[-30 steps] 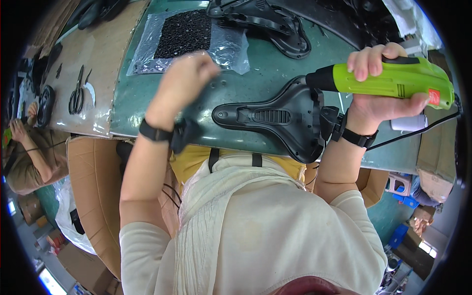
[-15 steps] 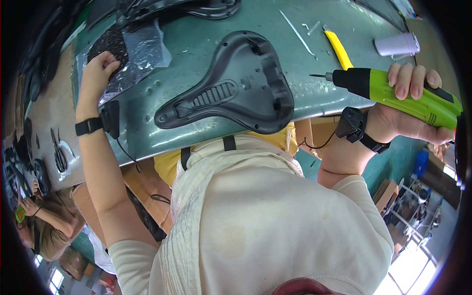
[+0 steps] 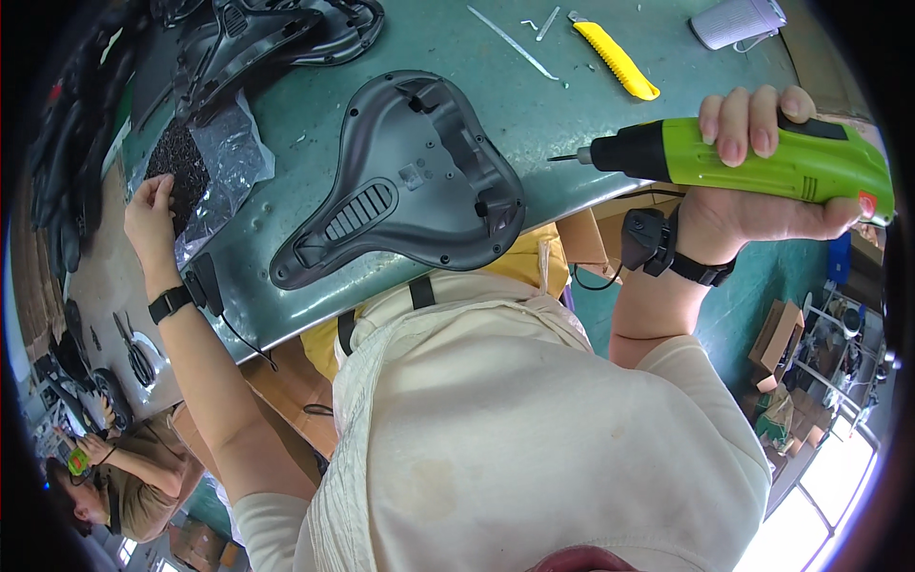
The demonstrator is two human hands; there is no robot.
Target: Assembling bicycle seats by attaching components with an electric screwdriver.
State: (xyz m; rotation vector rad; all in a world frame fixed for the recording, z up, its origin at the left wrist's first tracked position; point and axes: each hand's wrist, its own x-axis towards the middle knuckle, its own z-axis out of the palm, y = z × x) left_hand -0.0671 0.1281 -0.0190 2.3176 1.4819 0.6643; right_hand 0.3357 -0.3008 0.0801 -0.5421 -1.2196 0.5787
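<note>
A black bicycle saddle [image 3: 410, 181] lies underside up on the green worktable, its narrow nose toward the left. My right hand [image 3: 762, 181] is wrapped round a green and black electric screwdriver [image 3: 734, 167], whose thin bit points left toward the saddle, apart from it. On the left, my left hand [image 3: 152, 214] is closed in a pinch at the edge of a clear plastic bag [image 3: 250, 153] of small dark screws [image 3: 193, 172]. Whatever its fingertips hold, if anything, is too small to make out.
More black saddles [image 3: 272, 38] are piled at the far left. A yellow utility knife [image 3: 618, 62], a thin white strip [image 3: 513, 42] and a lilac cup [image 3: 739, 23] lie at the back. Scissors [image 3: 135, 351] rest at left. A co-worker [image 3: 143, 472] sits at lower left.
The view has shifted, so the saddle and tools sit elsewhere in the picture. My left hand stays pinched by the screws; my right hand still grips the electric screwdriver.
</note>
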